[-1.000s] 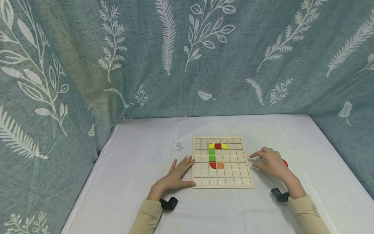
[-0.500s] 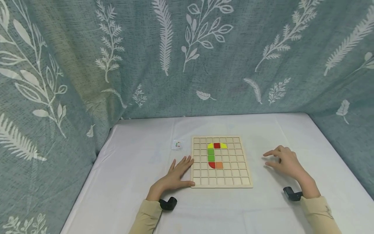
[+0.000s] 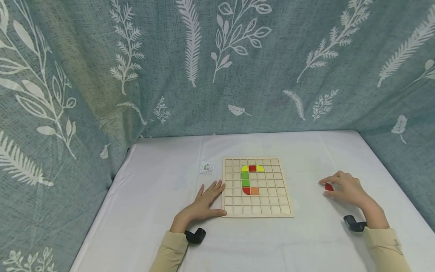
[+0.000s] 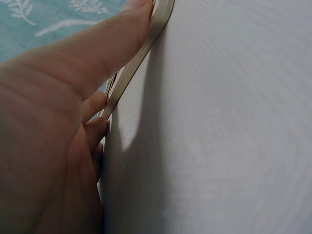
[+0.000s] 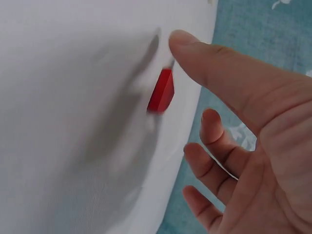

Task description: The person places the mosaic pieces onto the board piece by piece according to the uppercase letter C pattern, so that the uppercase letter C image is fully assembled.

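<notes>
My left hand (image 3: pixel 202 206) lies spread at the left side of a wooden grid board (image 3: pixel 272 212), its fingertips and thumb at the edge. The left wrist view shows the thumb against the board's edge (image 4: pixel 134 73). Set in the squares are two yellow rounded tiles (image 3: pixel 259 168), a red square tile (image 3: pixel 252 168), two green square tiles (image 3: pixel 245 179), a red rounded tile (image 3: pixel 246 191) and an orange square tile (image 3: pixel 254 191). My right hand (image 3: pixel 348 189) hovers around a loose red tile (image 5: pixel 161 92) on the cloth, thumb and fingers apart on either side of it.
A small white card (image 3: pixel 206 167) printed with a coloured grid pattern lies beyond my left hand, left of the board. White cloth (image 3: pixel 272 241) covers the table. A blue-green leaf-patterned curtain (image 3: pixel 217 105) hangs behind it.
My right hand has moved right, away from the board, to the loose red tile, which now shows between its thumb and fingers. The left hand stays at the board's edge.
</notes>
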The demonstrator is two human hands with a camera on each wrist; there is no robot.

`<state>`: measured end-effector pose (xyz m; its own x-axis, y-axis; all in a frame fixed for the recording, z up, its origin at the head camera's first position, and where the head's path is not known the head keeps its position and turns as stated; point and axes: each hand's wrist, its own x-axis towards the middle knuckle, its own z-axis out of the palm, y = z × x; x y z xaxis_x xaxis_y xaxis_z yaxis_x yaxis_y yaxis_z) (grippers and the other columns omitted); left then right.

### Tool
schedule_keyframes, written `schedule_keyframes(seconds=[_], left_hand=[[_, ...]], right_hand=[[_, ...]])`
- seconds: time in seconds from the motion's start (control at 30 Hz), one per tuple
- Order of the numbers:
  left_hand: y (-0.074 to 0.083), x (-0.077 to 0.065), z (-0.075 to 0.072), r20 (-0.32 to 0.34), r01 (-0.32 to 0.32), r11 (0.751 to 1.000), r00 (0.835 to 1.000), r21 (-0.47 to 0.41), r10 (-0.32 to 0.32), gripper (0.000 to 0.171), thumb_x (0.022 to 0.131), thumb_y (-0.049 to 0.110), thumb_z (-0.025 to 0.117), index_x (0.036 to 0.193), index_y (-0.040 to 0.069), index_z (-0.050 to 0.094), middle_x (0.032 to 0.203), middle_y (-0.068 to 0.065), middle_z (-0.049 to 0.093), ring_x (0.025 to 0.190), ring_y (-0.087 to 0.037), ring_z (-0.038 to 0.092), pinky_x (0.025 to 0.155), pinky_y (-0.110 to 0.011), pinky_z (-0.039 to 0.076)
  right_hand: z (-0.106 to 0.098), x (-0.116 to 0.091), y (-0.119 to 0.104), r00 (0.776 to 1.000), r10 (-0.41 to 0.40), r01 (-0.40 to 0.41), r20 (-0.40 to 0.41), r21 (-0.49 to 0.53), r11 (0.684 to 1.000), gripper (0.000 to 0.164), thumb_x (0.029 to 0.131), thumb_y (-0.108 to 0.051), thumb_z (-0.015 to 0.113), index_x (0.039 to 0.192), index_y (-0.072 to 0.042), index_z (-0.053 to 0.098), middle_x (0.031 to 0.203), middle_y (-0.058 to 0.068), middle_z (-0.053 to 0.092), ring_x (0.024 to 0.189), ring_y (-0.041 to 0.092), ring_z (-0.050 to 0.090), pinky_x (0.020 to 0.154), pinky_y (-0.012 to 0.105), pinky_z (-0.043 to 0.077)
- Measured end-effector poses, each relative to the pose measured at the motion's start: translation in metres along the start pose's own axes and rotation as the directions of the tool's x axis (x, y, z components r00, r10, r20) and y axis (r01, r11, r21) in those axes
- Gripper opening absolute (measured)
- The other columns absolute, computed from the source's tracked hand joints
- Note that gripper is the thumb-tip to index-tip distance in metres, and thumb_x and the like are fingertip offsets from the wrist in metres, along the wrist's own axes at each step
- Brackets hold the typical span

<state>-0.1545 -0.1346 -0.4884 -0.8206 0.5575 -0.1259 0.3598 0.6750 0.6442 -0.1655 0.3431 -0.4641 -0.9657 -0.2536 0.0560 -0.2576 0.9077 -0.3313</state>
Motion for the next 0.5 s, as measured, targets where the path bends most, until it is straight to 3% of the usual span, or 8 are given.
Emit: schedule_keyframes(seconds=[0.5], left_hand=[[-0.001,0.001,0.000,0.000,0.003,1.000,1.000,0.005,-0.003,0.088,0.080,0.047,0.066,0.148,0.014,0.022,0.156,-0.005,0.012,0.144,-0.022,0.002,0.114,-0.048,-0.012]], right_hand=[[-0.010,0.000,0.017,0.996,-0.008,0.008,0.087,0.000,1.000,0.036,0.072,-0.013,0.076,0.108,-0.010,0.069,0.085,0.007,0.053,0.078,0.022,0.046,0.061,0.034,0.034]])
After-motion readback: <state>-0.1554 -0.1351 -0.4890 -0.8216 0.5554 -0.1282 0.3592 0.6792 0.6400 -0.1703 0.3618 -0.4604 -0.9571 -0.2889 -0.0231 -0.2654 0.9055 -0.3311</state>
